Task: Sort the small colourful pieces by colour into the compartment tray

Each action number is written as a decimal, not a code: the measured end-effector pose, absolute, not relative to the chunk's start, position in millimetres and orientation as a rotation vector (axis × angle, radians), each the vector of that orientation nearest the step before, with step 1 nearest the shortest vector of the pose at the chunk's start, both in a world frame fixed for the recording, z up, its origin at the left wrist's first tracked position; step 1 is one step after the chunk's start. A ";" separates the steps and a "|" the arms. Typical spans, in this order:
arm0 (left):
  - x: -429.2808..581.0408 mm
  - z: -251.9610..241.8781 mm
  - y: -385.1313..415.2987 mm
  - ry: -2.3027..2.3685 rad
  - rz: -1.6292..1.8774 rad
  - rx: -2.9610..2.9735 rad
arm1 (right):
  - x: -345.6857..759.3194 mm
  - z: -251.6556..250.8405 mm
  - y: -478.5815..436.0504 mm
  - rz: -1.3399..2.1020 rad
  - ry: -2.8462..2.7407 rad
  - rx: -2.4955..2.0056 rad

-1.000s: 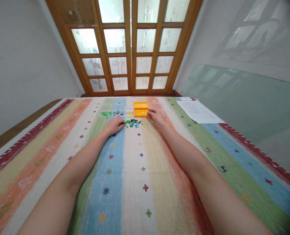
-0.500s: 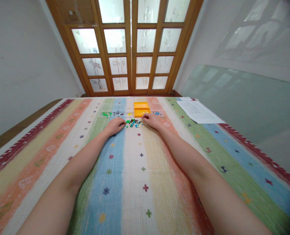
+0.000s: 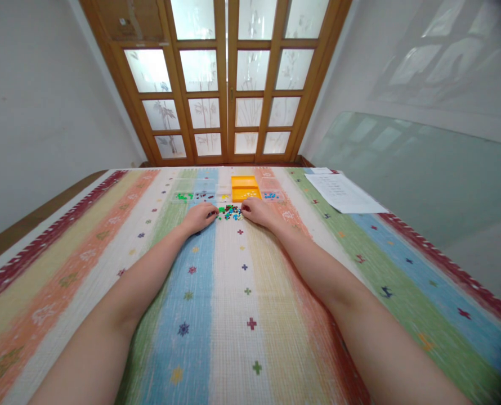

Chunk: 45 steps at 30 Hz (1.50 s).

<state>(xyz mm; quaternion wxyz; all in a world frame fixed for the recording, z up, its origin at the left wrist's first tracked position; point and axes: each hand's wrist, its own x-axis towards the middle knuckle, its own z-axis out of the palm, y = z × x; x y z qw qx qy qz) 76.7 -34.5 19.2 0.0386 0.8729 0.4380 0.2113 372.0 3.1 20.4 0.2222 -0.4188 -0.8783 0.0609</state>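
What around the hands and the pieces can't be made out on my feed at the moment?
All in the head view:
- Left hand: whether it grips a piece; its own curled fingers hide this.
- Right hand: likewise, hidden by its fingers.
- Pile of pieces: count and exact shapes; too small and overlapping.
- Paper: its writing; too small to read.
- Left arm and right arm: upper ends; cut off by the bottom edge.

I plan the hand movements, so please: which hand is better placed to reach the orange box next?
Probably the right hand: it is at the box's near edge, while the left hand is farther, across the colourful pile.
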 end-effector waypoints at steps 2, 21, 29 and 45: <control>77.4 20.1 -35.6 1.341 0.663 2.688 | 368.9 19.8 1.7 0.144 -2.403 -1.120; 108.0 29.1 -54.5 1.157 0.574 2.826 | 361.1 10.4 0.6 0.353 -2.203 -1.098; 118.7 35.2 -62.1 1.128 0.512 2.819 | 358.5 12.0 -2.2 0.347 -2.219 -1.117; 64.0 17.0 -21.7 1.584 1.151 2.118 | 359.6 7.8 -0.1 0.336 -2.223 -1.105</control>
